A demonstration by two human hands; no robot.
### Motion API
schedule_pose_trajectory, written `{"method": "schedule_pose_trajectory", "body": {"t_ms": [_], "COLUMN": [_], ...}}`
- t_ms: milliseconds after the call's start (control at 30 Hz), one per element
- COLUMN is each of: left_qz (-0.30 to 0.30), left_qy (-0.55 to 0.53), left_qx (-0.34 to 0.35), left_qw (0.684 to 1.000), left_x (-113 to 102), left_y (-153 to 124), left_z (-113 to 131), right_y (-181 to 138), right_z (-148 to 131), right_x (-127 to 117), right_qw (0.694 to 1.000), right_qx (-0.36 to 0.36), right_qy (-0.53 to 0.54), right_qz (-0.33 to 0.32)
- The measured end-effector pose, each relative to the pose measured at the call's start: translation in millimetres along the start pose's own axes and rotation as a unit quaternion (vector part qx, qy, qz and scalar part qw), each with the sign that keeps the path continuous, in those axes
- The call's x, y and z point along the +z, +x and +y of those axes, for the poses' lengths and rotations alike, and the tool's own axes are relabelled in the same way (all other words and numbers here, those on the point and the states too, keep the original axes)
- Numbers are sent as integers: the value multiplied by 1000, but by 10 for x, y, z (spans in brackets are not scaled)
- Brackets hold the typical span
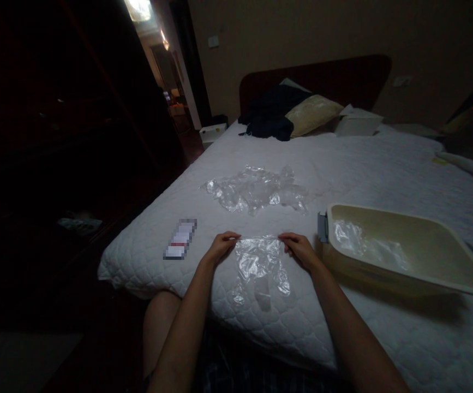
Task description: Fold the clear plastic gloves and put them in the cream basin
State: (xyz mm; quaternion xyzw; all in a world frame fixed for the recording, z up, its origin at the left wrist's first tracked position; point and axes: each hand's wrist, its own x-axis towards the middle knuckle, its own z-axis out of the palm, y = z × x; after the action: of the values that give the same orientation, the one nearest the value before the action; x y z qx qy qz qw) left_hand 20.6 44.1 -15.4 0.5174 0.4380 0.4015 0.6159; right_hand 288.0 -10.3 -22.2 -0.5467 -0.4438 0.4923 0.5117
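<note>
A clear plastic bag [258, 259] lies spread on the corner of the bed, its two handle-like strips pointing toward me. My left hand [222, 245] pinches the bag's far left corner. At the far right corner, my right hand [299, 248] grips the same edge between thumb and fingers, so the edge runs fairly straight between both hands. Beyond them lies a crumpled heap of clear plastic bags [256, 188]. To the right stands a cream plastic bin [416, 226] with a grey latch, and flat clear plastic pieces [367, 245] rest inside it.
A phone [181, 239] with a blurred screen lies left of my left hand. The white quilted bed [171, 202] drops off at the left and front edges. Dark clothing [275, 112], a beige pillow [313, 113] and a white box [359, 121] sit near the headboard [318, 76].
</note>
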Motion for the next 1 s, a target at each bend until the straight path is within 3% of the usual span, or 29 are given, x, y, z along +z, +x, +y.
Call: {"method": "schedule_pose_trajectory", "body": {"t_ms": [233, 300, 400, 467, 567, 667, 833, 1000], "left_qz": [120, 123, 81, 38, -26, -33, 14, 12], "left_qy": [-107, -131, -150, -146, -162, -169, -176, -235], "left_qx": [21, 45, 52, 19, -49, -118, -196, -215], "left_qw": [987, 983, 984, 988, 985, 978, 965, 948], "left_x": [55, 89, 196, 302, 464, 552, 470, 297], "left_y": [-116, -181, -279, -321, -326, -281, -223, -202], "left_z": [187, 290, 471, 579, 645, 568, 379, 321], "right_y": [-95, -120, -148, -156, -156, -152, -108, -50], "right_z": [-99, -158, -317, -452, -607, -624, -435, -302], "right_x": [32, 53, 132, 229, 415, 569, 566, 362], "right_qw": [997, 994, 989, 988, 986, 971, 958, 948], "right_qx": [-12, -32, -51, -51, -10, 76, 185, 210], "right_qy": [47, 53, 61, 96, 168, 216, 216, 238], "right_qz": [51, 88, 126, 108, -5, -74, -33, -26]}}
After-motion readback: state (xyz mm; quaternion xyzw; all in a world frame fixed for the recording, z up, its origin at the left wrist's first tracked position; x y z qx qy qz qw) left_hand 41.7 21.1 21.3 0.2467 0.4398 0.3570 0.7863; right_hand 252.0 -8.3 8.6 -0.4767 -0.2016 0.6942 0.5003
